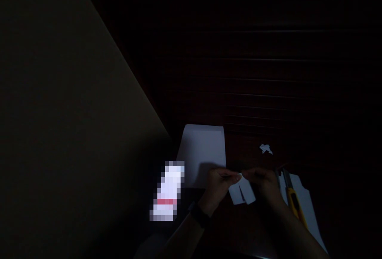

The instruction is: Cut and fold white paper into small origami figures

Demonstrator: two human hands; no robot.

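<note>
Both hands meet at the top of a small piece of white paper [237,194], which has a slit or gap running up its middle from the lower edge. My left hand [219,181], with a dark band on the wrist, pinches the paper's upper left part. At the upper right, my right hand [264,181] has its fingers closed on the same paper. Shadow hides part of the right fingertips. Behind the left hand lies a larger white sheet [204,147]. Beside the right forearm a yellow utility knife [295,207] rests on another white paper [310,211].
A small folded or crumpled paper scrap [265,148] lies beyond the right hand. On the left is a bright, pixelated screen [167,191]. A pale wall or panel [74,111] rises at the left of the dark wooden surface [253,72]. The scene is very dim.
</note>
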